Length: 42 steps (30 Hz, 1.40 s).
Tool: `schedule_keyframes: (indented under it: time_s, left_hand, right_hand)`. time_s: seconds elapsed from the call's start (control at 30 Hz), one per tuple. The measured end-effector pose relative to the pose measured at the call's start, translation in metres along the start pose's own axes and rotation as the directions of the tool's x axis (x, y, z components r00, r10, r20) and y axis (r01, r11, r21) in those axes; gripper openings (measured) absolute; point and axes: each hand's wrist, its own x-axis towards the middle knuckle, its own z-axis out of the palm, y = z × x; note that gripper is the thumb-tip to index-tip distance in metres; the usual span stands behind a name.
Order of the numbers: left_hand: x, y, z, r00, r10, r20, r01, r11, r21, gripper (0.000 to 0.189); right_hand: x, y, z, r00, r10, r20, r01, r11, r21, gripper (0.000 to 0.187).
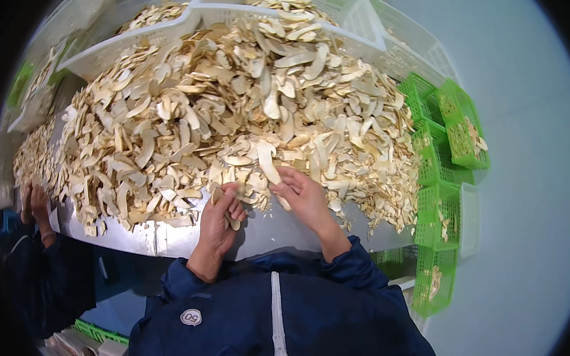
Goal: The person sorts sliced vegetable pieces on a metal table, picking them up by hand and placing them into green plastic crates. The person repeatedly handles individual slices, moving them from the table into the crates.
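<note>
A broad heap of dried mushroom slices (242,93) covers most of the metal table (264,234) before me. Between the thumb and fingers of my right hand (307,196) is one long pale mushroom slice (266,160), its wider cap end pointing away from me. My left hand (220,215) is curled around a few mushroom slices (215,195), which stick out above the thumb and below the fingers. Both hands are over the near edge of the heap, a short way apart. Small crumbs lie on the metal near them.
White plastic crates (286,11) with more slices stand behind the heap. Green plastic baskets (437,216), some holding a few slices, line the right side. At the left, another person's hands (36,203) are at the table's edge. A green crate (99,331) sits low at left.
</note>
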Motion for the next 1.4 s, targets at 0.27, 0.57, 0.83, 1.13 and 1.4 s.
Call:
schedule_keyframes:
  time_s: [0.27, 0.57, 0.83, 1.13, 1.4]
  left_hand:
    - [0.003, -0.026, 0.019, 0.996, -0.046, 0.071, 0.028, 0.972, 0.233, 0.025]
    - [0.009, -0.044, 0.043, 0.985, 0.070, 0.157, -0.148, 0.807, 0.571, 0.008]
    - [-0.005, -0.041, 0.031, 0.984, 0.052, 0.170, -0.162, 0.653, 0.740, 0.011]
    - [0.006, -0.037, 0.030, 0.979, -0.021, 0.205, -0.125, 0.731, 0.671, 0.013]
    - [0.018, -0.035, 0.004, 0.915, -0.174, 0.363, 0.147, 0.984, 0.103, 0.019]
  right_hand:
    - [-0.027, 0.010, -0.019, 0.998, -0.057, -0.032, 0.060, 0.994, 0.090, 0.033]
    - [-0.070, 0.004, -0.020, 0.984, -0.139, -0.108, 0.128, 0.986, -0.104, 0.035]
    - [-0.056, 0.008, -0.030, 0.985, -0.145, -0.098, 0.127, 0.978, -0.166, 0.029]
    - [-0.035, 0.013, -0.028, 0.972, -0.202, 0.117, 0.211, 0.975, -0.075, 0.025]
    - [0.032, -0.096, -0.084, 0.814, 0.293, 0.502, 0.072, 0.806, -0.587, 0.028]
